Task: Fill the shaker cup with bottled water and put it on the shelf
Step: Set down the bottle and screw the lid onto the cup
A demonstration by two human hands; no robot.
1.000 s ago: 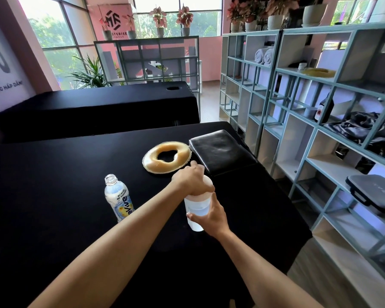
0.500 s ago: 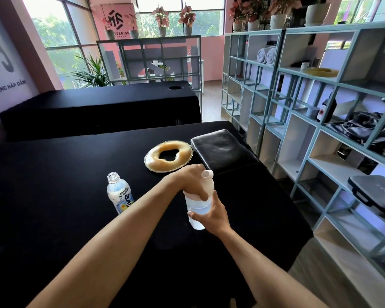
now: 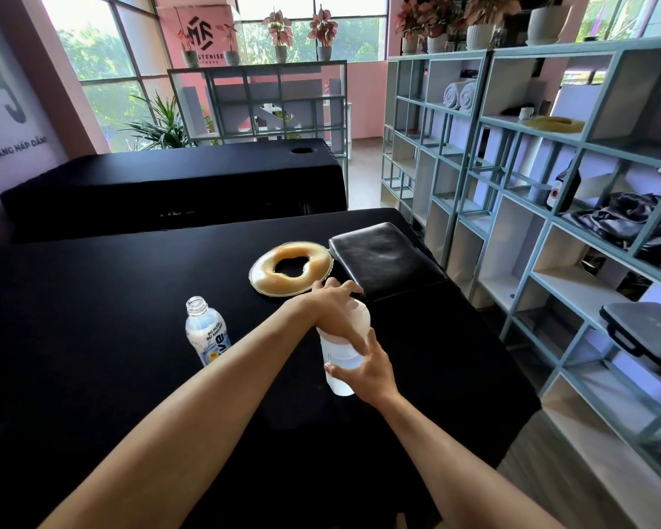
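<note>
A translucent shaker cup with water inside stands on the black table. My right hand grips its lower body from the right. My left hand sits on top of it, fingers curled over the white lid. To the left stands an uncapped plastic water bottle with a white, blue and yellow label. The pale blue shelf unit fills the right side of the view.
A tan gel ring cushion and a black pad lie just beyond the cup. A second black table stands behind. The shelves hold a grey case, dark cloth, a dark bottle and rolled towels.
My left hand has turned on the lid, its fingers now reaching further over the far side. The cup stays in my right hand at the same spot.
</note>
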